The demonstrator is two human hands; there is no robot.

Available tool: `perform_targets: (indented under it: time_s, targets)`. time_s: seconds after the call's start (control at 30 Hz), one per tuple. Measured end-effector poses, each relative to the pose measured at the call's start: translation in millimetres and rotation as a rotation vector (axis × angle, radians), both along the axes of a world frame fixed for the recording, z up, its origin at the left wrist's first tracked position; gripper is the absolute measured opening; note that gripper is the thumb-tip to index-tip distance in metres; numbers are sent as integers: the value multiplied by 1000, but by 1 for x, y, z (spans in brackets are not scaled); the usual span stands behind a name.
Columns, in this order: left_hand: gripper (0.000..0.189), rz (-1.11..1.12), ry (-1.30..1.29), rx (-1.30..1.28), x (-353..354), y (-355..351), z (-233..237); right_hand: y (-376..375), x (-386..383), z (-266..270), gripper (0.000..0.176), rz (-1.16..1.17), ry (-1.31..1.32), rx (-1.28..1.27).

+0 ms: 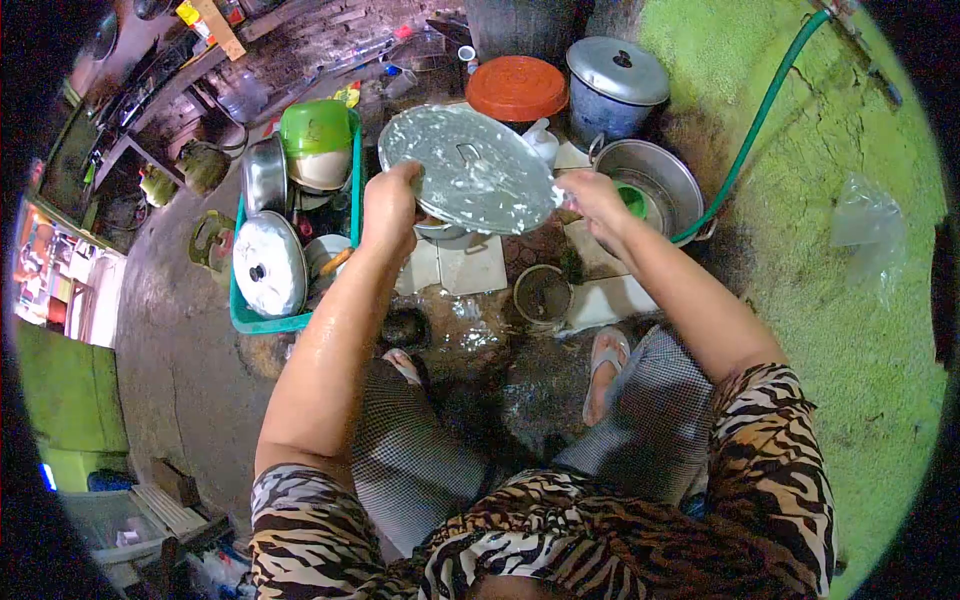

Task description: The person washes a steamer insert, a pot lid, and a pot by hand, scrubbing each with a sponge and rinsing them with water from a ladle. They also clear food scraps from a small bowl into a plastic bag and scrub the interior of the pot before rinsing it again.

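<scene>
A round metal pot lid point(480, 185), streaked with white suds, is held up tilted in front of me, its small loop handle facing me. My left hand point(392, 205) is closed on its left edge, with the thumb at the rim. At the opposite edge, my right hand point(597, 200) has its fingers closed at the rim, with white suds around the fingertips. Below the lid, part of a metal pan point(442, 232) shows. Close behind my right hand stands a large metal pot point(680, 180) with a green plastic scoop or bowl point(632, 200) inside.
To the left, a teal basket point(270, 325) holds pots, a green bowl point(316, 128) and a shiny lid point(270, 268). An orange-red lid point(517, 88) and a lidded pot point(612, 112) stand behind. A green hose point(757, 140) runs down into the metal pot. The floor is wet.
</scene>
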State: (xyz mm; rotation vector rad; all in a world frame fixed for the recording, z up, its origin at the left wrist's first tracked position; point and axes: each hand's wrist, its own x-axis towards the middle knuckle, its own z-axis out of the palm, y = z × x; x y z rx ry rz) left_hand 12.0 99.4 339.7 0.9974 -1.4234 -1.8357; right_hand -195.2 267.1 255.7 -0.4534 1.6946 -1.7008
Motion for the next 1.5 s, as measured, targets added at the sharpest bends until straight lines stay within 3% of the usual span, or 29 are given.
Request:
perform_targets:
  time_s: [0.03,0.1,0.2,0.33,0.47,0.6,0.7,0.73,0.8,0.87,0.93,1.0,1.07,1.1,1.13,1.2,1.3,1.33,1.4,1.43,1.5]
  targets:
    - [28,0,0,-1,-1,1,0,0,3,1,11,10,-9,-19]
    - [31,53,-136,-334,-3,4,2,-4,11,0,13,-49,3,-14]
    - [33,39,-96,-322,-6,18,10,-12,12,-5,13,-143,-187,-174]
    - [38,75,-53,-503,-16,23,-1,-14,15,-9,11,-142,-280,-226]
    - [39,96,-135,-670,-16,11,-4,-5,16,-2,9,42,-363,-238]
    - [35,11,28,-326,-5,8,12,7,9,19,10,171,-445,-306]
    - [23,-32,198,-117,-3,5,7,21,-8,36,10,238,-527,-350]
    - [24,-71,239,-47,-6,-9,-14,29,-13,45,10,234,-547,-356]
    - [24,-70,236,-64,-3,-8,-18,54,-47,59,12,269,-558,-495]
    - [23,-77,276,58,-14,-23,-14,95,-74,107,12,292,-630,-580]
    - [22,10,268,55,-17,-21,-13,151,-84,114,12,251,-584,-763]
    - [21,-15,220,-1,-11,-18,-9,220,-81,88,11,128,-362,-855]
    - [18,-68,143,12,-12,-42,-25,274,-44,53,9,-426,-491,-876]
    - [16,11,161,57,-11,-19,-6,312,-34,18,9,-285,-574,-926]
    - [14,11,142,65,-11,-28,-13,347,-29,-26,8,-396,-616,-867]
    - [13,38,137,78,-15,-38,-23,388,16,-57,7,-980,-752,-669]
    - [11,4,116,88,-13,-44,-30,433,60,-65,6,-1174,-693,-504]
    - [10,-22,97,88,-14,-46,-33,461,65,-70,6,-1205,-695,-492]
    - [10,-9,97,68,-16,-48,-37,514,62,-72,8,-746,-620,-616]
    - [10,12,87,105,-21,-56,-44,521,64,-53,14,-935,-631,-527]
    - [8,-13,94,94,-21,-52,-45,536,77,-15,17,-914,-566,-463]
